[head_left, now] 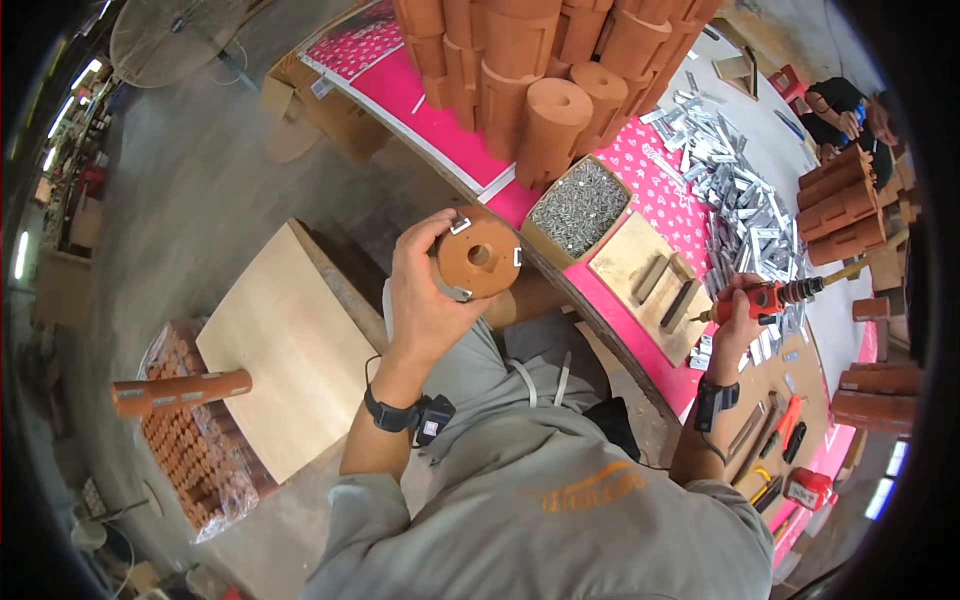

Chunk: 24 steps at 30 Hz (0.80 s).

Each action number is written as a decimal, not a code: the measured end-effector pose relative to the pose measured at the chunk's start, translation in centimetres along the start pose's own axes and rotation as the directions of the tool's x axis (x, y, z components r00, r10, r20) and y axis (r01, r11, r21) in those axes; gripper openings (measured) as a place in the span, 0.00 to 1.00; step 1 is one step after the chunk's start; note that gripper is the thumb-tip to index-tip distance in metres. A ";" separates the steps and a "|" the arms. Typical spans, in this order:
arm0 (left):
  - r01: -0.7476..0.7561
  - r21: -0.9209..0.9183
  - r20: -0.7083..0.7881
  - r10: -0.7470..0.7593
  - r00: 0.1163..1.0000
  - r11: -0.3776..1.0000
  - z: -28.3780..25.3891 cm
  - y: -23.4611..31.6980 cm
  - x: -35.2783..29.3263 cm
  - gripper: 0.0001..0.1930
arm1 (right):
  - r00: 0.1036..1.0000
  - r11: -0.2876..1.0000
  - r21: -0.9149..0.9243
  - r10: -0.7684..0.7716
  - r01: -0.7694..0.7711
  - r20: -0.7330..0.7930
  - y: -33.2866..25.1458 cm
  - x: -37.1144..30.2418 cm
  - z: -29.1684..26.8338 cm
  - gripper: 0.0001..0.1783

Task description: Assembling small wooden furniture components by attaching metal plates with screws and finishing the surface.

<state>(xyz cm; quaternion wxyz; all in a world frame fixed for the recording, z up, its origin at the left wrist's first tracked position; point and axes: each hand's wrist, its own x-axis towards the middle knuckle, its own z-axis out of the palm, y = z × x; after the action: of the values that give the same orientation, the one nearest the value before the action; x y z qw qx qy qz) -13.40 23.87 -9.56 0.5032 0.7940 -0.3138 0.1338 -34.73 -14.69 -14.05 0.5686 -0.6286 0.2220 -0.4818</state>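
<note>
My left hand (425,290) grips a brown cylinder (492,282), its round end with a central hole turned up. Small U-shaped metal clips sit around the rim of that end. At the table's right part my right hand (740,322) is closed on a red power screwdriver (766,298). The bit points left, towards a wooden board (625,258) with two dark bars fixed on it. Just beyond that board stands a cardboard box (548,250) full of screws (580,208). Silvery metal brackets (745,215) lie heaped on the far side.
Brown cylinders (555,115) stand stacked at the table's far end; more (840,205) lie at right. Hand tools (785,420) and a red battery (808,488) lie near right. Left are a plywood sheet (285,350) and a cylinder (190,392). Another person (850,115) works far right.
</note>
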 end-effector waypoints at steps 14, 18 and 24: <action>0.158 -0.589 0.036 -0.170 0.985 0.792 3.3 0.1 -0.5 0.44 | 1.000 1.000 -0.014 0.007 -0.007 0.026 -0.5 0.1 0.3 0.14; 0.531 -0.848 0.503 -0.320 0.803 -0.002 4.6 1.3 -1.8 0.36 | 0.997 0.997 -0.015 0.078 -0.079 -0.024 -0.2 -0.2 -0.2 0.14; 0.488 -0.738 0.669 -0.411 0.620 -0.466 4.7 2.2 -1.3 0.41 | 1.000 0.999 -0.049 0.023 -0.024 -0.012 -0.6 -0.2 0.7 0.13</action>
<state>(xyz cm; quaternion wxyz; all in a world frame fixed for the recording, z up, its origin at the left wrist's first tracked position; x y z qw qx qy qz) -16.26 19.53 -10.77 0.8951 0.1789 0.0719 -0.4021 -34.38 -14.04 -13.47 0.5575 -0.6369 0.2444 -0.4731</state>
